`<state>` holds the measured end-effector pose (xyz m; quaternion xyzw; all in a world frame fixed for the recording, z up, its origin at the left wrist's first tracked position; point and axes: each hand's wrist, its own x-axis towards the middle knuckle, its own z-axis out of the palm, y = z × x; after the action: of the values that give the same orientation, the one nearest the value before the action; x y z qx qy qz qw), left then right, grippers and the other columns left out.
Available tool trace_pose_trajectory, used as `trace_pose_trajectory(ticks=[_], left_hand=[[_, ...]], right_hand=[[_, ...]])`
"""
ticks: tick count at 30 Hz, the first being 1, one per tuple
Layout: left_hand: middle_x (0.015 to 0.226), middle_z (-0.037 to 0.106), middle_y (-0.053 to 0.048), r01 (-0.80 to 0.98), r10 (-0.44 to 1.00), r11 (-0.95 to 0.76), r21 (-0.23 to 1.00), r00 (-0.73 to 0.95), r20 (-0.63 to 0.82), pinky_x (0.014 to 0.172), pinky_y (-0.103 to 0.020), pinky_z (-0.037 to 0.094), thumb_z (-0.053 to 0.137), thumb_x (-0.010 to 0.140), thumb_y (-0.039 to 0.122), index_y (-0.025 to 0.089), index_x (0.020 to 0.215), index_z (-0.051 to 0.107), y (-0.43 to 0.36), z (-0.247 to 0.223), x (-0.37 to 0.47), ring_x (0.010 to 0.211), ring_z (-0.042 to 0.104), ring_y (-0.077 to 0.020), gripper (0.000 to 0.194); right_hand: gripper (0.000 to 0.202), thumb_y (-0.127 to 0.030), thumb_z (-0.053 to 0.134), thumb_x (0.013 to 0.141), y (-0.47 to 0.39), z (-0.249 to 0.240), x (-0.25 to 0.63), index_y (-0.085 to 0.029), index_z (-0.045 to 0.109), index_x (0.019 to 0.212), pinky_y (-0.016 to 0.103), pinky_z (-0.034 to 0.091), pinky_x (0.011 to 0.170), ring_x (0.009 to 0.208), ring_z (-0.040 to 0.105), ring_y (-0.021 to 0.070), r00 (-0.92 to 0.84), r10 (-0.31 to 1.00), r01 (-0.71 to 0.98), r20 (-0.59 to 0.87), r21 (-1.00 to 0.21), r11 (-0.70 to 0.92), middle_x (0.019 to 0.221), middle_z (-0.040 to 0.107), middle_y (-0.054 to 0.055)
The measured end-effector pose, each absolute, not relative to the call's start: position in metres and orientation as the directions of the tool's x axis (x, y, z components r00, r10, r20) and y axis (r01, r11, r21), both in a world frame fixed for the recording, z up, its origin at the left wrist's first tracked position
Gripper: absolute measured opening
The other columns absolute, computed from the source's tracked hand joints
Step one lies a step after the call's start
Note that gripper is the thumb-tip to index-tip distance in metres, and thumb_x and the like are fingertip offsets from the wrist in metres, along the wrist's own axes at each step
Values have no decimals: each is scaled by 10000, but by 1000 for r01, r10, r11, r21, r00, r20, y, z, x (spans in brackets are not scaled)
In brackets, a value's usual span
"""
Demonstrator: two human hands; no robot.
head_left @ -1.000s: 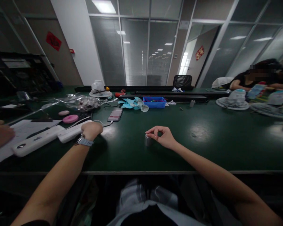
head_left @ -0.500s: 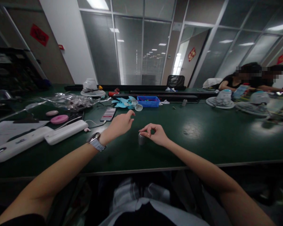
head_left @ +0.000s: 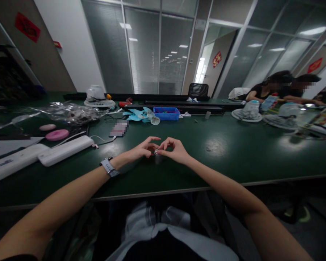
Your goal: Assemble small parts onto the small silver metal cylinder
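Near the middle of the green table (head_left: 233, 156), a small metal cylinder (head_left: 158, 158) stands upright, blurred and partly covered by fingers. My right hand (head_left: 175, 150) has its thumb and index finger closed at the cylinder's top edge. On the other side is my left hand (head_left: 143, 148), its fingers curved and apart, with the tips right beside the cylinder. Whether the left fingertips touch it I cannot tell. A watch (head_left: 109, 166) is strapped round my left wrist.
White bar-shaped devices (head_left: 65, 150), a pink disc (head_left: 57, 135) and a cabled phone (head_left: 118, 128) lie left. Behind are blue fan blades (head_left: 138, 114), a blue bin (head_left: 166, 114) and another small cylinder (head_left: 208, 115). Fan parts (head_left: 247, 111) and two people (head_left: 279, 87) are at right.
My left hand has come down and closer to the cylinder, beside my right hand. My right hand stays at the cylinder's top. The camera view has shifted slightly.
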<state>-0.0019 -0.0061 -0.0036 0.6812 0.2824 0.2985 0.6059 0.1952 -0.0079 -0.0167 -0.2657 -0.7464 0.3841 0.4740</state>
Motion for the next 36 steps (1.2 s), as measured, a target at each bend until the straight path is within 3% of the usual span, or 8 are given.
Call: trace_pose_trajectory(ticks=[5,11,15,18,22,26,33,36], left_hand=[[1173,576,-83,94,650,-193,977,757,55,903,-394,424,660,591,72,208,1299,319,-7,-9,-1,1038,575,-215,797],[1070,631,-92,125,694,-243,962,715,82,882,-392,452,728,624,112,160,1263,356,-3,-17,2,1029,602,-232,740],[1035,660,-84,149,687,-232,961,725,54,878,-392,462,743,644,145,164,1280,339,-2,-16,1,977,632,-222,754],[1056,670,-102,181,684,-244,953,728,36,893,-398,454,748,656,169,164,1290,332,-2,-14,-1,990,635,-226,758],[1094,665,-126,204,690,-244,948,724,22,901,-398,450,755,646,161,167,1289,342,-2,-13,-3,1001,634,-230,764],[1088,667,-129,206,700,-222,953,714,9,868,-387,462,753,635,137,165,1280,355,-2,-13,-3,973,642,-229,759],[1089,667,-125,217,733,-191,957,680,-8,856,-377,449,744,633,132,163,1222,401,-2,-14,0,974,636,-224,683],[1074,674,-119,213,744,-191,958,668,-1,851,-372,443,746,625,135,158,1191,424,-2,-15,0,978,634,-225,651]], right_hand=[[283,-348,740,687,-8,-16,196,-170,519,694,371,521,812,874,682,206,-458,754,37,471,-837,545,810,696,56],[340,-382,783,624,-7,-18,192,-173,514,630,371,536,801,840,695,217,-407,774,12,485,-844,536,731,695,44],[358,-383,774,640,5,-19,202,-185,477,626,372,547,804,878,694,212,-348,804,-77,482,-869,488,834,724,65],[353,-328,792,625,20,-19,226,-174,474,626,367,542,817,892,695,209,-454,799,-46,395,-906,422,835,728,65],[441,-282,784,634,37,-20,261,-169,366,549,333,535,778,982,675,249,-704,704,139,96,-953,269,757,719,75],[470,-282,777,636,42,-18,274,-170,327,559,313,523,764,1047,645,272,-793,603,245,-89,-952,182,747,712,77],[502,-303,790,573,34,-5,272,-183,303,575,297,506,738,1074,627,278,-808,577,321,-119,-910,262,985,708,148],[522,-297,795,548,31,-1,272,-195,284,566,294,500,715,1034,648,272,-796,599,336,-83,-885,323,945,719,127]])
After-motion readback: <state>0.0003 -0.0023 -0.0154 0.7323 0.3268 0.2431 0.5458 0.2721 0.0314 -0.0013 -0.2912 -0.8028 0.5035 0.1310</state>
